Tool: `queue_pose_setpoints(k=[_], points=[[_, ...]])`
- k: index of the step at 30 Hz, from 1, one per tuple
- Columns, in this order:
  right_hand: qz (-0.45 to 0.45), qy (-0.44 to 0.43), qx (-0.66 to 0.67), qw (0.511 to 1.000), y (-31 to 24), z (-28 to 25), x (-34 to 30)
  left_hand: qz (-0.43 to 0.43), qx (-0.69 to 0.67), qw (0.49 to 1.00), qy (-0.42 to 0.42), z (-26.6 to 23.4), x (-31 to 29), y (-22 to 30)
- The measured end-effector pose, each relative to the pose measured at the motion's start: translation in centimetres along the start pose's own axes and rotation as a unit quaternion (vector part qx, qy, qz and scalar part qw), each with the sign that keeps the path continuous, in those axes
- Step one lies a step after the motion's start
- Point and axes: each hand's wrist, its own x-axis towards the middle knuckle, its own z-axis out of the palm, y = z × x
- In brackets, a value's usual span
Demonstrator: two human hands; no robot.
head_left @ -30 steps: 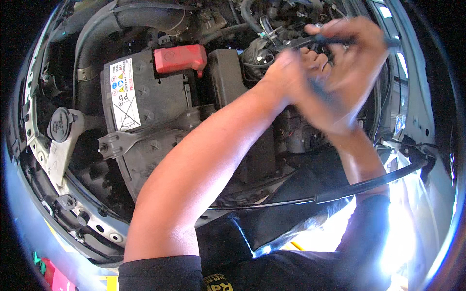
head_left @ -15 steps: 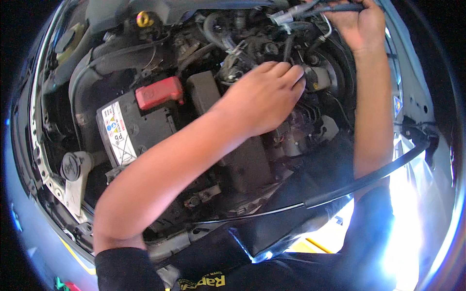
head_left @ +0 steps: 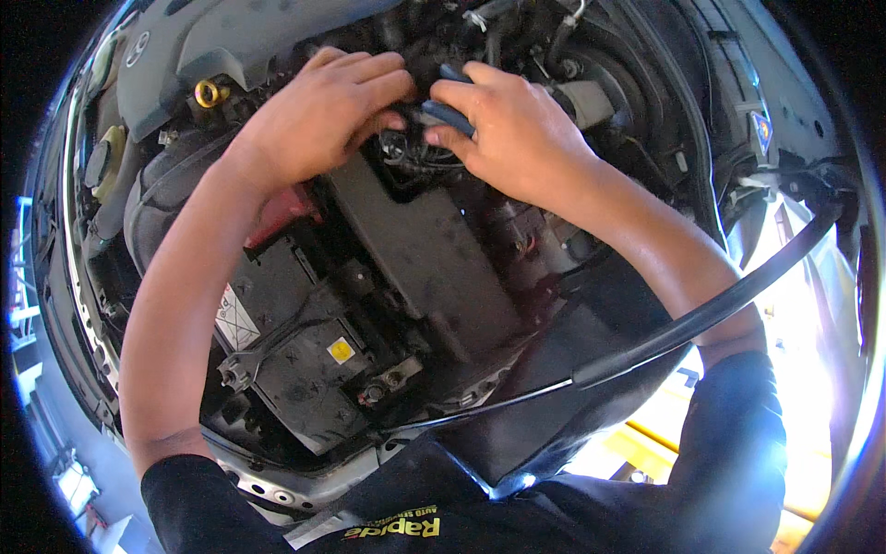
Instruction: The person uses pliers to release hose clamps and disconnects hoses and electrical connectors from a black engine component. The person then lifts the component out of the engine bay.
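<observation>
My right hand (head_left: 521, 129) is wrapped around a pair of pliers (head_left: 449, 118) with blue-grey handles. Its jaws point left, into the dark parts of the engine bay, where their tips are hard to make out. Just left of it, my left hand (head_left: 337, 115) has its fingers curled and its thumb close beneath them. Whatever lies between those fingers is hidden. Below the two hands runs a long black box cover (head_left: 406, 249). A red terminal cover (head_left: 281, 217) shows partly behind my left wrist, on the black car battery (head_left: 309, 379).
A yellow ring-shaped dipstick handle (head_left: 209, 93) stands by the engine cover (head_left: 231, 37) at the far left. A black-sleeved prop rod (head_left: 711, 314) crosses low in front of my right forearm. The brake fluid reservoir (head_left: 586, 103) is right of the pliers.
My right hand has brought the pliers from the far right down and left to the middle. My left hand has moved left and up from the engine parts. The view has shifted somewhat.
</observation>
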Motion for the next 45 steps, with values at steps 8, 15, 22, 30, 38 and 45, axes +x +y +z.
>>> queue_pose_setpoints(k=[8, 15, 22, 30, 38, 45], points=[[-0.037, 0.045, -0.007, 0.998, -0.3, 0.9, -0.7, 0.056, 0.018, 0.998, 0.025, 1.4, -1.1, -2.2], [-0.031, 0.032, -0.003, 0.999, 0.1, 0.9, -0.9, 0.074, 0.07, 0.995, -0.021, -0.9, -0.9, -2.9], [-0.025, 0.053, -0.011, 0.998, -0.7, 0.9, -0.6, -0.052, -0.052, 0.997, -0.028, -4.3, -1.6, -4.8], [-0.016, 0.026, -0.006, 1.0, -0.5, 0.3, -0.7, -0.102, -0.129, 0.98, 0.116, -1.0, -2.0, -2.4], [0.006, 0.025, 0.141, 0.99, 0.1, -4.4, 0.6, -0.117, -0.05, 0.992, 0.025, -3.3, -2.2, -2.0], [0.178, -0.007, 0.491, 0.853, 1.2, -12.7, 1.5, -0.347, -0.013, 0.918, 0.191, -1.1, 0.5, -1.1]])
